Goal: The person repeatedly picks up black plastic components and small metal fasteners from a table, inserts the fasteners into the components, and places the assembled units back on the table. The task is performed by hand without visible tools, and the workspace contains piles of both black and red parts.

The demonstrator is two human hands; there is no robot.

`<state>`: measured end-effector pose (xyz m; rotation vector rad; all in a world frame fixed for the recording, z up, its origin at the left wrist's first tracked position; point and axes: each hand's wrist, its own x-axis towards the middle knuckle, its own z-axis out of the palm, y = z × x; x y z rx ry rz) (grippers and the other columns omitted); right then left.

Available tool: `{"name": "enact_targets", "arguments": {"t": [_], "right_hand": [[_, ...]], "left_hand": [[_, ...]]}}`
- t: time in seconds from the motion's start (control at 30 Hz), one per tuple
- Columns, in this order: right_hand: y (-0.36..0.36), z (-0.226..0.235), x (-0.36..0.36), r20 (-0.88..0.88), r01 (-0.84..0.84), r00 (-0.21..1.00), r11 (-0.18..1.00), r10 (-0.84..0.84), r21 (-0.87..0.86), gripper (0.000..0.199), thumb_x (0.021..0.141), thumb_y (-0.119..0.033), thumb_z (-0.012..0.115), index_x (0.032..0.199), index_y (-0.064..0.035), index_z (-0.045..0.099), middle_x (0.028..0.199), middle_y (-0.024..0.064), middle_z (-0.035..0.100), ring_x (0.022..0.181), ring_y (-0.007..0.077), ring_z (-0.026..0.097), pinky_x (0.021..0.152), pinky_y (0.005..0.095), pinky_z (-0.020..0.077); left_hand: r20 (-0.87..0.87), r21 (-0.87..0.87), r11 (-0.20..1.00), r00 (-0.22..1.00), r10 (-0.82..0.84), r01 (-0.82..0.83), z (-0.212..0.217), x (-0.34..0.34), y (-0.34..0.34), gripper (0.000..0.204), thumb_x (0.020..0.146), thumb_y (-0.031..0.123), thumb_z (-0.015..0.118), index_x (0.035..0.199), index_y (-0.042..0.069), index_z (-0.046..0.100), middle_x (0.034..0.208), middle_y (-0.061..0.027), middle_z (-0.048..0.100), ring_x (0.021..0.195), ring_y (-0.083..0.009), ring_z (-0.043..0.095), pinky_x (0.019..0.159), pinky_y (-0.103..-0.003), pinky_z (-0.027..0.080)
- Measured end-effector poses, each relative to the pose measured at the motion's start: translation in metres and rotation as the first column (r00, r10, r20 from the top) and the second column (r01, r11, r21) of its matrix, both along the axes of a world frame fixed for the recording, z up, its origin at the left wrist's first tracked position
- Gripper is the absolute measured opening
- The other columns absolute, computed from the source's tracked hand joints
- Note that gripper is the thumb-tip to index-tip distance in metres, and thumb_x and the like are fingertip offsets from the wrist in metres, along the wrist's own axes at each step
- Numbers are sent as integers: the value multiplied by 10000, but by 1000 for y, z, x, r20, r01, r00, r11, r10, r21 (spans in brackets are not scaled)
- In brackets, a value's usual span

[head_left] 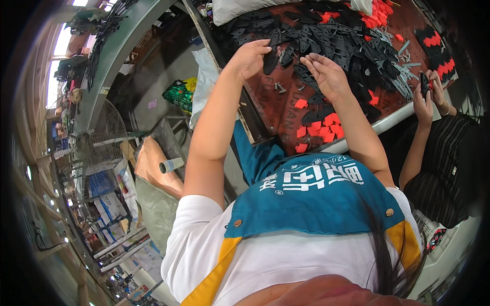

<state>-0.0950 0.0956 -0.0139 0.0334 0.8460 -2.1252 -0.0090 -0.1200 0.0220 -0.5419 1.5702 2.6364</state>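
My left hand (pixel 250 58) is closed in a pinch at the left edge of the work table, with a black plastic piece (pixel 270 61) at its fingertips. To its right, my right hand (pixel 327 76) hovers above the table, thumb and fingers drawn together. Whatever those fingers hold is too small to make out. Beyond both hands spreads a pile of flat black plastic parts (pixel 337 43). Several small screws (pixel 279 87) lie on the reddish-brown tabletop (pixel 275 109) between my arms. Loose red plastic pieces (pixel 326 128) are gathered near the front edge, beside my right forearm.
Grey strips (pixel 400 69) and more red pieces (pixel 376 14) lie farther back. At the right, a co-worker's hands (pixel 429 97) hold a black part, near rows of black-and-red pieces (pixel 438 51). A white sack (pixel 245 10) rests at the back; a fan (pixel 89 143) stands left.
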Motion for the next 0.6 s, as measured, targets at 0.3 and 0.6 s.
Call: {"name": "enact_targets", "arguments": {"t": [0.3, 0.6], "right_hand": [[3, 19, 28, -618, 107, 773, 930, 146, 353, 111, 853, -114, 621, 871, -5, 631, 771, 25, 639, 719, 77, 579, 650, 188, 445], [5, 33, 35, -702, 106, 688, 932, 184, 347, 135, 813, -42, 645, 928, 27, 637, 836, 37, 648, 758, 76, 583, 696, 207, 464]], "left_hand": [[-42, 2, 989, 988, 146, -147, 17, 35, 59, 303, 840, -20, 579, 1131, -2, 498, 1007, -53, 569, 881, -148, 580, 745, -282, 499], [-37, -97, 991, 995, 94, -98, 26, 38, 62, 298, 851, 7, 583, 1136, 0, 493, 1030, -45, 558, 923, -132, 559, 771, -269, 477]]}}
